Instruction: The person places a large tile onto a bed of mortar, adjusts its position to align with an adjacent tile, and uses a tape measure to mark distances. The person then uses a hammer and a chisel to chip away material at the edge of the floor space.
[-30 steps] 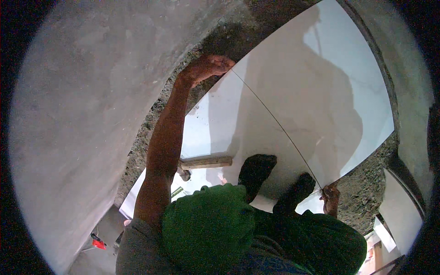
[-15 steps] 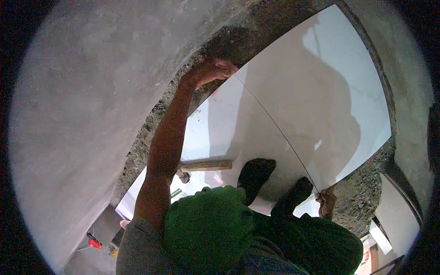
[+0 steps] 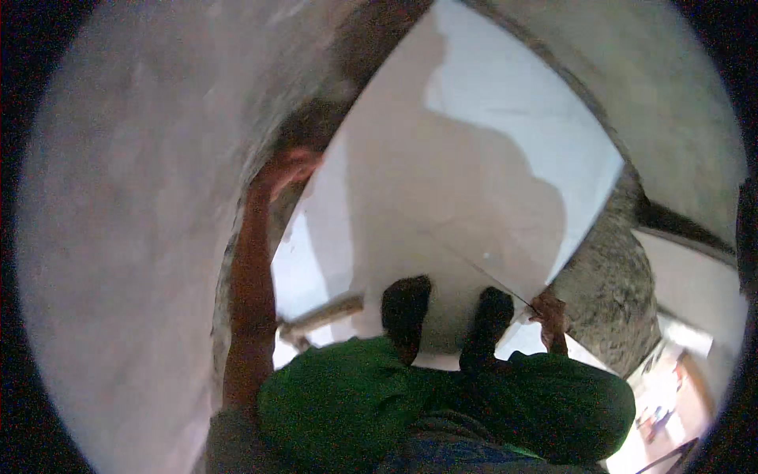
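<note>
The left arm is lying almost straight, running from the grey sleeve [image 3: 233, 430] at the lower left up along the grey wall [image 3: 142, 197], with its elbow only slightly bent. At its end the left hand [image 3: 289, 168] is bending inward at the wrist, its back turned mostly up and its fingers pointing right toward the long left edge of the white slab [image 3: 450, 182]. The fingers are gathering close together there, but they are blurring, so whether they are gripping anything cannot be told. The right arm is showing only a short stretch of forearm, rising past the green-clad right knee [image 3: 580, 395]. The right hand [image 3: 549, 310] is curling narrow, its fingertips pinching the thin dark line [image 3: 485, 272] beside the slab's lower right edge, near the rough grey bed [image 3: 612, 288]. From that pinch the line is running up and left across the shaded slab, fading toward the slab's middle; its far end cannot be made out. Two dark-covered feet [image 3: 406, 306] are resting on the slab between the arms, and a wooden-handled hammer [image 3: 328, 313] is lying just right of the left forearm, above the green-clad left knee [image 3: 332, 395].
</note>
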A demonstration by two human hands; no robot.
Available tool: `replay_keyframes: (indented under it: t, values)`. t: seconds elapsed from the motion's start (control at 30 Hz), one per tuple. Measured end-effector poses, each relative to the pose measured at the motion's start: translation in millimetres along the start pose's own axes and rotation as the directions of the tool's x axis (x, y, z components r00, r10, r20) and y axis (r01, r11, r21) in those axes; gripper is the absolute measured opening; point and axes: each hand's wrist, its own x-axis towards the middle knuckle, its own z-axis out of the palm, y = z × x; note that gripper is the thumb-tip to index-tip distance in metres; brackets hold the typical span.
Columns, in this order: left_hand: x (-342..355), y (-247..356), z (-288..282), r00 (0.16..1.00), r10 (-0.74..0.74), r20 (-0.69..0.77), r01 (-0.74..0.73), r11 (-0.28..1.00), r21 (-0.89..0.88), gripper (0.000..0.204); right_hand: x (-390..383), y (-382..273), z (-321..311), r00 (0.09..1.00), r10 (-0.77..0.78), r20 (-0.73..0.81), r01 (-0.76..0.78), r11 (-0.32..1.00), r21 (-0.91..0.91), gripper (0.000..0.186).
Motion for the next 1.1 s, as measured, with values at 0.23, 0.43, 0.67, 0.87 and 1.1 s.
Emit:
replay_keyframes:
  t: [0.23, 0.43, 0.67, 0.87, 1.1]
  values:
    - [-11.4, 8.1, 9.4, 0.992, 0.113, -0.056, -0.120, 0.984, -0.136, 0.047, -0.7, 0.6, -2.9, 0.996, -0.083, 0.044, 0.078, 0.991, 0.112, 0.022]
    - [-3.4, -1.6, 7.6, 0.996, 0.069, -0.053, -0.079, 0.973, -0.219, 0.033, 1.9, -5.5, 1.2, 0.999, -0.035, 0.034, 0.035, 0.999, 0.000, 0.034]
    - [-0.1, -9.1, -6.0, 0.989, 0.141, -0.048, -0.146, 0.983, -0.112, 0.038, 3.7, -0.6, -19.8, 0.927, -0.210, 0.310, 0.244, 0.967, -0.075, 0.053]
    - [-11.8, 10.4, -0.2, 0.993, 0.121, 0.013, -0.115, 0.968, -0.223, 0.045, 2.8, 0.7, -23.7, 0.946, -0.143, 0.291, 0.148, 0.989, 0.003, 0.063]
    - [-12.3, 6.7, -3.2, 0.998, 0.010, -0.061, -0.029, 0.950, -0.310, 0.052, -8.4, -16.3, -12.8, 0.959, -0.099, 0.266, 0.108, 0.994, -0.018, 0.049]
